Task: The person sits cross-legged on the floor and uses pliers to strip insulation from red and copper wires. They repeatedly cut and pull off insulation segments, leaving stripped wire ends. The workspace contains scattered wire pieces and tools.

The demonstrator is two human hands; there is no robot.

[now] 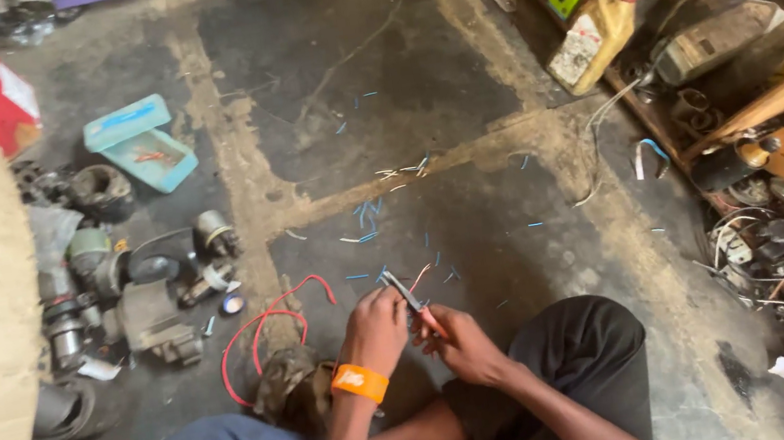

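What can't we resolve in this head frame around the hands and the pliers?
- Pliers tips: too small to tell what they grip, head view.
- Left hand fingers: curled away from the camera, so its hold is hidden.
- Red wire near end: runs behind the left hand.
- Right hand palm: covers the pliers handles.
- Blue box contents: too small.

The light is soft, even daylight, rather dim, with weak shadows under the knees. The floor shows no glare. Edges bend slightly outward, and the shelf corner looks perhaps a little blurred.
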